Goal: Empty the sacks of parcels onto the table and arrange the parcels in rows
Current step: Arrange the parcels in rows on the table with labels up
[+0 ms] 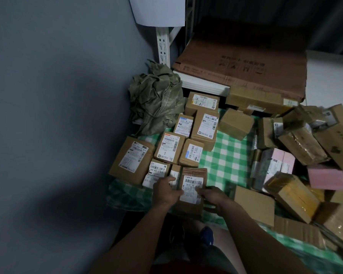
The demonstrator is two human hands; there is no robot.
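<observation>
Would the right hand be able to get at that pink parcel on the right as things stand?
Probably not at once: the right hand grips a labelled box, and the pink parcel sits among piled boxes.

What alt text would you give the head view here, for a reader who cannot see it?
A person's left hand and right hand hold a labelled cardboard parcel at the near end of neat rows of parcels on a green checked tablecloth. Unsorted boxes are heaped at right; a crumpled green sack lies behind the rows.

Both bare forearms extended forward and converging, left hand (166, 191) palm-down with fingers curled in grip, right hand (211, 195) gripping opposite, fingers curled, knuckles up
</observation>
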